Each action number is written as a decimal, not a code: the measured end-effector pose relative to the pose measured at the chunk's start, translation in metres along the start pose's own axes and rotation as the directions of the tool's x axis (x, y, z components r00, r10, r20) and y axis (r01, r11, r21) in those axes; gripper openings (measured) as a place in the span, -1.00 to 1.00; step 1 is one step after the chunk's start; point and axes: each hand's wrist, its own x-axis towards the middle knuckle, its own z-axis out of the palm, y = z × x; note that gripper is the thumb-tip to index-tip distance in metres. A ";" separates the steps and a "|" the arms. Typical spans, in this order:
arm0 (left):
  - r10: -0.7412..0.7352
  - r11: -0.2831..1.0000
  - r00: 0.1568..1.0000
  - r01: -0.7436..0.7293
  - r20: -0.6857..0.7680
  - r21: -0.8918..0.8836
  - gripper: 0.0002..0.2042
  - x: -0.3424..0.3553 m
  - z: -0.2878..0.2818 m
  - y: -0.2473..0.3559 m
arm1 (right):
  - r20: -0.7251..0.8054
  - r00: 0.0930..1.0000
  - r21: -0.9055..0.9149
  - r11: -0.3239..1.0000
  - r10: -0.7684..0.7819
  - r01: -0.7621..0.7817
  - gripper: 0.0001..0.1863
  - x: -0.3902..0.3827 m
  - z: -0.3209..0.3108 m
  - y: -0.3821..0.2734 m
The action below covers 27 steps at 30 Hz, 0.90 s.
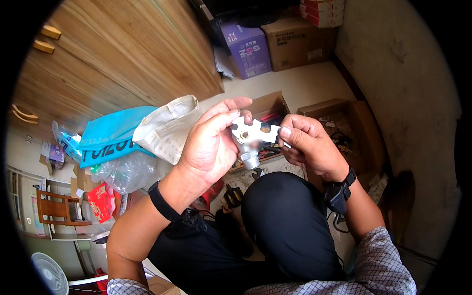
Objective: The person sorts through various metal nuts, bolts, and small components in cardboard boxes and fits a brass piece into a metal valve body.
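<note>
Above my raised knee, both hands meet at a silver flat notched spanner [269, 134] and a metal pipe fitting [250, 160] with a hex collar and threaded end. My right hand [313, 147] pinches the spanner's right end between thumb and fingers. My left hand [210, 143] is closed at the other side, its thumb and fingertips at the fitting's upper end; the fingers behind are partly hidden. The spanner lies across the fitting's top, overlapping it. The fitting's threaded end points down toward me, and part of its body looks blurred.
Beyond my hands stands an open cardboard box [271, 104] with tools inside. Another open carton [366, 129] sits to the right by the wall. A white sack [172, 125] and a blue bag [115, 129] are at left, before a wooden cabinet [132, 54]. Pliers [233, 195] lie below.
</note>
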 end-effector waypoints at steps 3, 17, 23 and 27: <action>-0.021 1.000 1.000 0.021 -0.005 0.007 -0.66 0.000 -0.001 -0.002 | 0.022 1.000 -0.050 0.999 0.020 -0.019 -0.75 0.005 -0.006 -0.004; -0.032 0.999 0.999 0.032 0.006 -0.035 -0.73 0.004 -0.011 -0.003 | 0.053 0.999 0.167 0.986 0.011 -0.020 -0.74 0.016 -0.009 0.004; -0.028 0.999 0.998 0.029 -0.052 0.019 -0.70 0.006 -0.015 -0.004 | 0.071 0.997 0.160 0.986 0.024 -0.036 -0.72 0.020 -0.012 0.001; -0.047 0.998 0.995 0.050 -0.083 0.041 -0.68 0.005 -0.014 -0.005 | 0.081 0.997 0.192 0.981 0.001 -0.017 -0.75 0.022 -0.016 0.004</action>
